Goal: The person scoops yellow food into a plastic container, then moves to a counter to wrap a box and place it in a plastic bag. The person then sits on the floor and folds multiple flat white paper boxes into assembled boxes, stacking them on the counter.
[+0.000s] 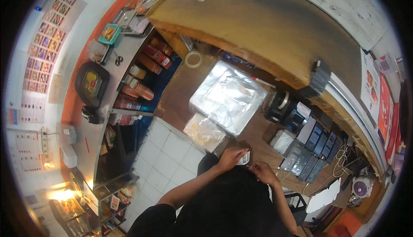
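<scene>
At the near edge of the brown table, my left hand [231, 159] has its fingers closed at the rim of a small white object [244, 159] that looks like a little tub; its contents are too small to make out. Just to the right, my right hand [263, 173] is closed in a pinch, with its fingertips near that white object. Whatever it pinches is hidden or too small to name. Beyond my hands lies a stack of clear plastic bags or sheets [228, 97], shiny and square. A smaller clear bag [204, 132] with something yellowish overlaps its near left corner.
A roll of tape [193, 59] lies at the table's far left. To the right stand a black tape dispenser [277, 107] and several packs in rows [316, 140], with white cables [342, 155] beside them. A wooden shelf [241, 22] overhangs the back. Left, a metal counter [105, 95] holds scissors [118, 59].
</scene>
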Available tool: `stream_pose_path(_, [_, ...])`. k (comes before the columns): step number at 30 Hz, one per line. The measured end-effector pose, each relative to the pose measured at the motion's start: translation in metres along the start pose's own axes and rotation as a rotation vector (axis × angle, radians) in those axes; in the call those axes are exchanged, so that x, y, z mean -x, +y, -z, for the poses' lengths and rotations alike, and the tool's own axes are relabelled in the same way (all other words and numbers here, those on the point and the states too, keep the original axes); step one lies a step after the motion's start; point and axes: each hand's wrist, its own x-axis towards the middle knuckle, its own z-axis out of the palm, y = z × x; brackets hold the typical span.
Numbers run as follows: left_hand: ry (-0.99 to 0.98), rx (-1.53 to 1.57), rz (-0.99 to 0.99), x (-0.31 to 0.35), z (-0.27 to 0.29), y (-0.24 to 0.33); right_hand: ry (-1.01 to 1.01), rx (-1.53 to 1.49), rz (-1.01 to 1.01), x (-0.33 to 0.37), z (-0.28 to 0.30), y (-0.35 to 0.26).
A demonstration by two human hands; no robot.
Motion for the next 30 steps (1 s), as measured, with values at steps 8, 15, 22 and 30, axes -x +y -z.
stream_pose_path(8, [0.37,0.102,0.343,0.105,0.086,-0.066,-0.012,0.382,0.376,-0.057,-0.108,-0.076])
stream_pose_path(15, [0.563,0.057,0.072,0.065,0.178,-0.091,0.314,0.532,0.389,-0.089,-0.174,-0.156])
stream_pose_path(22, [0.483,-0.28,-0.175,0.035,0.187,-0.113,0.518,0.72,0.209,-0.112,-0.174,-0.141])
stream_pose_path(30, [0.481,-0.052,-0.11,0.023,0.197,-0.147,0.532,0.753,0.153,-0.132,-0.172,-0.141])
